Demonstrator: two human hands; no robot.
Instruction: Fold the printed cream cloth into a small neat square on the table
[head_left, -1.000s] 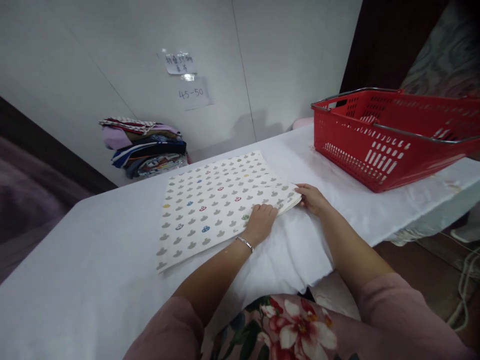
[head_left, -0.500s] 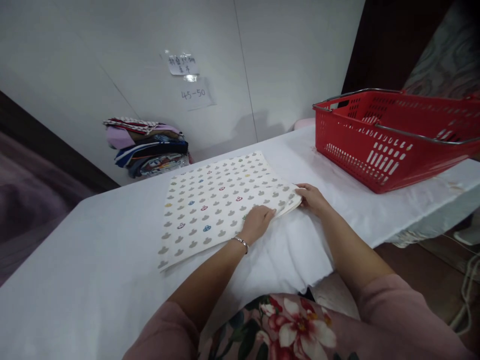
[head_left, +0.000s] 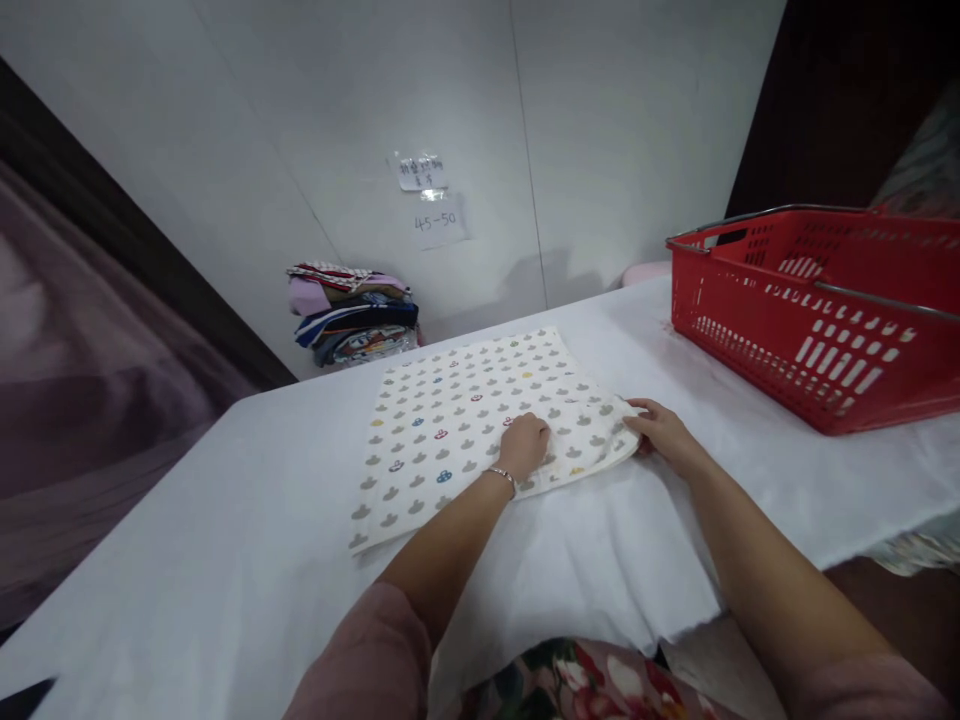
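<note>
A folded white cloth (head_left: pixel 427 440), printed with small grey motifs and a few coloured ones, lies on the white-covered table. My right hand (head_left: pixel 664 432) pinches its near right corner, where layers are lifted and bowed between my hands. My left hand (head_left: pixel 525 445), with a bracelet at the wrist, rests on top of the cloth near its front edge. Its fingers are curled down against the fabric; their tips are hidden, so I cannot tell whether they grip a fold.
A red plastic basket (head_left: pixel 765 340) with metal handles stands on the table at the right. Folded fabrics (head_left: pixel 356 315) are stacked at the back left against the wall. Two paper notes (head_left: pixel 439 220) are taped above. A dark-edged curtain (head_left: pixel 97 400) hangs at the left.
My left hand has shifted from the cloth's front edge farther onto its surface. The front right part is spread wider, my right hand still at the corner. The camera view has shifted.
</note>
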